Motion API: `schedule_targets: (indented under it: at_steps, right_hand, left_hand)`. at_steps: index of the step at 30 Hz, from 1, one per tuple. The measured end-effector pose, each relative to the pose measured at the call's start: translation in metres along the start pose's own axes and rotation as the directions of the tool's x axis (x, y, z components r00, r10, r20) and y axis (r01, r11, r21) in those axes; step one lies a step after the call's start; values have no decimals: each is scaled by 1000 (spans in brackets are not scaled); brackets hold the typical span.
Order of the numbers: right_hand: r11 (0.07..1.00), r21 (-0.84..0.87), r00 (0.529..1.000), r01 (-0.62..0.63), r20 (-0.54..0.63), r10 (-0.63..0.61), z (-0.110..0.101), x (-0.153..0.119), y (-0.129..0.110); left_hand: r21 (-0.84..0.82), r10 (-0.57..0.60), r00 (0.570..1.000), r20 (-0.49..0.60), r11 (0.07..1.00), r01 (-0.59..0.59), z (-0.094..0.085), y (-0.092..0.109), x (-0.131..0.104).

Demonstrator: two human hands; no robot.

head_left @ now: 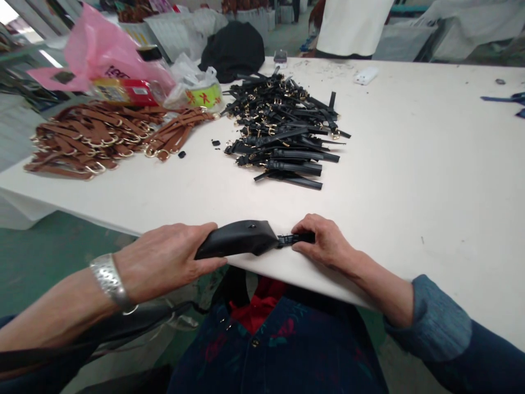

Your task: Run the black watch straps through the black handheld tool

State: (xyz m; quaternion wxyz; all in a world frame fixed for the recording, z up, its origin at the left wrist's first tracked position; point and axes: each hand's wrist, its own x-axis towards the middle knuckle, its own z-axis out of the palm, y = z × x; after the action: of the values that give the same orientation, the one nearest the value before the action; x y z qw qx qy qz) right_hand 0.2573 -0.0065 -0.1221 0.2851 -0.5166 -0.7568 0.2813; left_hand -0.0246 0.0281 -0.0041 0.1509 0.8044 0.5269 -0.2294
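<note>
Left hand [174,254] is gripping a black tool [241,238] in its fingers [211,265], near frame center; right hand [324,241] is pinching a black strap [286,240] at tool's front end.

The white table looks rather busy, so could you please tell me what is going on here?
A person at the white table has a black curved tool in the left grip, with its end at a black strap-like piece pinched in the right grip; whether the two touch is hard to tell. Beyond them lies a loose pile of buckled black straps, and to its left, a pile of brown straps.
</note>
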Motion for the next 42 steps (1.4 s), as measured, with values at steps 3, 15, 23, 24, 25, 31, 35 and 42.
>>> schedule_targets:
  at_steps: [3,15,23,24,25,31,35,42]
  right_hand:
    - [1000,18,1000,-15,-6,15,0,0,-1]
    - [992,61,994,-108,-10,109,1,0,-2]
    - [999,51,1000,0,-18,1,0,0,2]
    - [997,70,1000,-10,-18,11,0,0,2]
    - [996,86,1000,-22,-18,24,0,0,2]
    - [998,14,997,-54,-45,55,2,0,-1]
    - [990,-106,995,-93,-43,89,1,1,-1]
    - [992,-65,993,-110,-55,107,-2,1,1]
  left_hand:
    - [21,15,1000,3,1000,-15,-5,14,8]
    - [33,68,996,-62,997,-67,-13,26,33]
    - [10,36,999,14,999,-37,-12,5,17]
    - [33,37,999,18,999,-38,-14,5,16]
    - [53,38,999,22,998,-39,-17,5,16]
    - [63,63,998,23,996,-64,-28,23,32]
    - [57,82,996,-39,995,-80,-25,33,42]
    - [-111,70,995,-78,991,-78,-8,22,44]
